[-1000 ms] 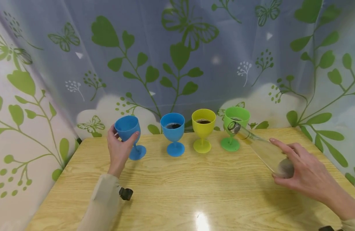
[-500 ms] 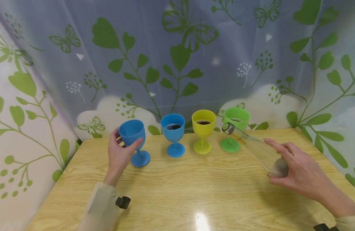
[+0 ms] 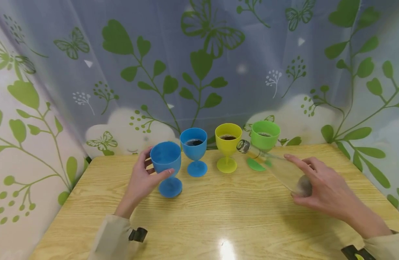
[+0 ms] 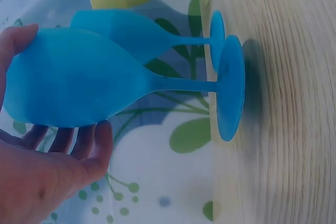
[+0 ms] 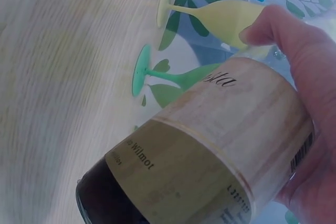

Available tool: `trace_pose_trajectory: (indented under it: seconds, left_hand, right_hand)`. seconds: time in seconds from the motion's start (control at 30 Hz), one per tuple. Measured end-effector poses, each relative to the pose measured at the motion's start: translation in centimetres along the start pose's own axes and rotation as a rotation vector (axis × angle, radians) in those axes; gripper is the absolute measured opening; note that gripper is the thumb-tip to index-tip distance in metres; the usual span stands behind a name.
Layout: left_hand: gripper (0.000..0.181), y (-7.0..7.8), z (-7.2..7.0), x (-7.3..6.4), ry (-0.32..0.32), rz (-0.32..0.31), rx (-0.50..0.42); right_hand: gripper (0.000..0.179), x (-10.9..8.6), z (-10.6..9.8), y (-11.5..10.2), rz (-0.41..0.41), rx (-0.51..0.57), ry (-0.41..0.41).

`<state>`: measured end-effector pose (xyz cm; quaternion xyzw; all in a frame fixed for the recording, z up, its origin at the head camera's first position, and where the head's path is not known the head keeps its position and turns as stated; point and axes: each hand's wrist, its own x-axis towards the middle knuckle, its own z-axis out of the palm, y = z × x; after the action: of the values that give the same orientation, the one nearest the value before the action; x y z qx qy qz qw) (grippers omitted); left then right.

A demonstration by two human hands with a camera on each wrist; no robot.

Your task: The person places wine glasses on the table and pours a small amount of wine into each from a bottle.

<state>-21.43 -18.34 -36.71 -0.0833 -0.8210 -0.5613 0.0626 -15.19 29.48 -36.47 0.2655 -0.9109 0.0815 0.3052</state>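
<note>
My left hand (image 3: 141, 184) grips a blue plastic goblet (image 3: 167, 164) around its bowl, thumb across the near side. No liquid shows inside it. In the left wrist view, the foot of this goblet (image 4: 231, 87) is close over the wood, with a shadow beside it. A clear glass bottle (image 3: 277, 169) lies tilted in my right hand (image 3: 330, 189), its open mouth pointing left and up, in front of the green goblet (image 3: 265, 139). The right wrist view shows the bottle's label (image 5: 210, 135) and dark liquid (image 5: 107, 195) at its base end.
Behind, a second blue goblet (image 3: 193, 144) and a yellow goblet (image 3: 228, 144) stand upright in a row with the green one, all three holding dark liquid. They stand near the back edge of the wooden table (image 3: 202, 216). A patterned curtain (image 3: 160, 101) hangs behind.
My left hand has brought the blue goblet rightward and toward me, near the second blue goblet. The tilted bottle in my right hand has shifted left, its mouth now before the yellow and green goblets.
</note>
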Motion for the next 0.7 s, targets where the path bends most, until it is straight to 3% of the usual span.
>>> trace_pose_trajectory:
  seconds: [0.3,0.7]
  left_hand:
    - [0.085,0.6,1.4,-0.8,-0.064,0.043,0.023]
    - [0.086,1.7,3.8,-2.0,-0.121,0.139,0.063]
  right_hand:
    - [0.106,0.7,0.2,-0.7,-0.028,-0.007,-0.039]
    - [0.101,2.0,-0.2,-1.0,-0.125,-0.143,-0.051]
